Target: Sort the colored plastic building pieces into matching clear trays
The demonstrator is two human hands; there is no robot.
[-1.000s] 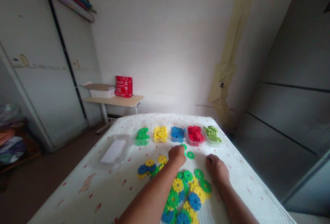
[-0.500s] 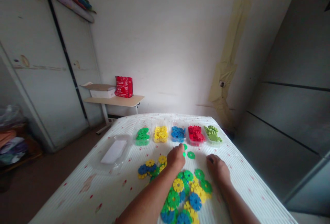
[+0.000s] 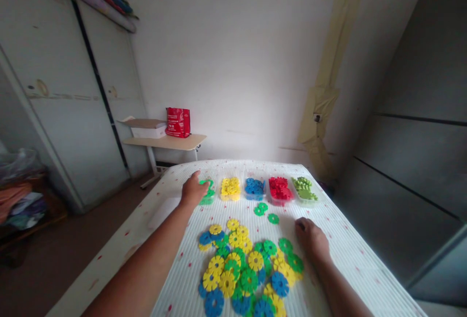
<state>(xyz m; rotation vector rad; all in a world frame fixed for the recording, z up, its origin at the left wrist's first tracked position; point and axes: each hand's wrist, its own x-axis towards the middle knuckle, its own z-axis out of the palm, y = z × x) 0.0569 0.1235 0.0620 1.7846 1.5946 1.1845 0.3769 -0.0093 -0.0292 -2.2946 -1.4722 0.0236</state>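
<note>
My left hand [image 3: 194,189] reaches over the clear box of green flower discs [image 3: 207,197], partly covering it. Its thumb and a finger are spread apart, and I see no disc between them. Resting on the table at the right, my right hand [image 3: 313,239] has its fingers curled in; whatever may be inside is hidden. Just left of it lie a loose green disc [image 3: 273,218] and a pair of green discs [image 3: 260,209]. A mixed heap of yellow, green and blue slotted discs [image 3: 249,280] spreads between my forearms.
Beside the green box stand boxes of yellow discs [image 3: 230,188], blue discs [image 3: 255,188], red pieces [image 3: 280,189] and light green pieces [image 3: 304,189]. A clear lid-like tray with white paper [image 3: 164,211] is partly behind my left forearm. A red bag [image 3: 178,122] stands on a side table [image 3: 175,142].
My left hand has moved left from beside the loose green discs to the green box, and its fingers have parted. My right hand stays in place on the table.
</note>
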